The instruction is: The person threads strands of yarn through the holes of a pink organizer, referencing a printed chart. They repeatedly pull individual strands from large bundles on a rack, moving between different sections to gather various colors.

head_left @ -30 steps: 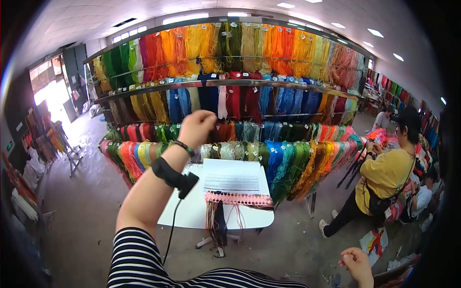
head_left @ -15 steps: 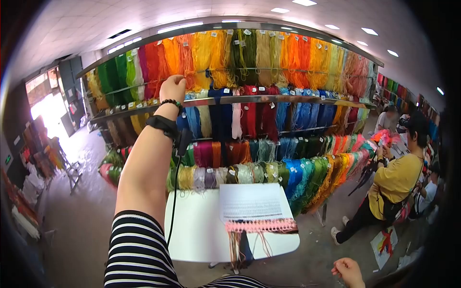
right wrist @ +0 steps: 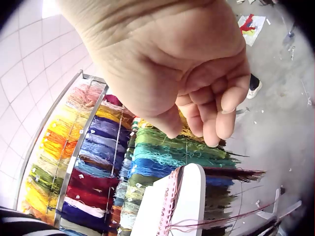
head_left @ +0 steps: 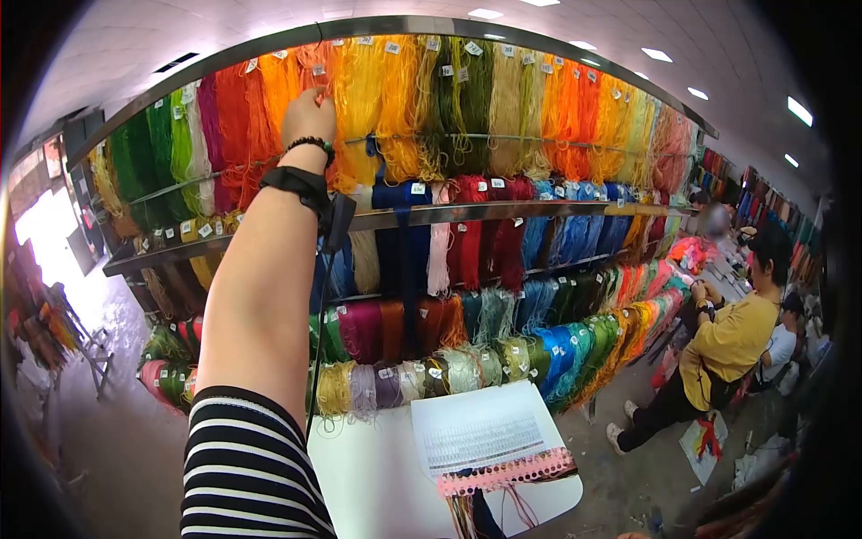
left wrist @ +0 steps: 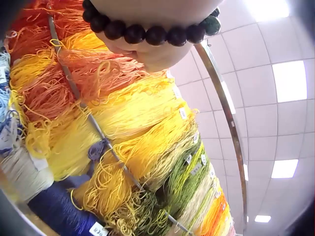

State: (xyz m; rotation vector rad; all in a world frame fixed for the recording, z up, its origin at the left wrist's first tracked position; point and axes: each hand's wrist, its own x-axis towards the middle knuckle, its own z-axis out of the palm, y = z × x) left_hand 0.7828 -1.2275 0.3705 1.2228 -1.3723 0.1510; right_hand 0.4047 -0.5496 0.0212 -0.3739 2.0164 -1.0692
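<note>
In the head view my left hand (head_left: 308, 121) is raised to the upper rack, its fingertips at a salmon-orange skein (head_left: 316, 59) just under its label. The left wrist view shows the hand (left wrist: 152, 49) over salmon and yellow threads (left wrist: 118, 113); its fingertips are hidden, so whether they pinch a strand cannot be told. My right hand (right wrist: 172, 73) hangs empty with loosely curled fingers in the right wrist view, away from the rack. Below, a printed sheet (head_left: 485, 427) and a pink holed strip (head_left: 507, 472) with hanging threads lie on a white table (head_left: 377, 467).
Labelled skeins in many colours hang in several rows, with a metal rail (head_left: 503, 212) crossing in front of the second row. A person in a yellow top (head_left: 732, 337) stands at the right. Another thread rack (head_left: 45, 314) is at the far left.
My left hand has risen from in front of the lower rows to the top row's skeins. The head view has moved closer to the rack, and my right hand has nearly dropped out of it.
</note>
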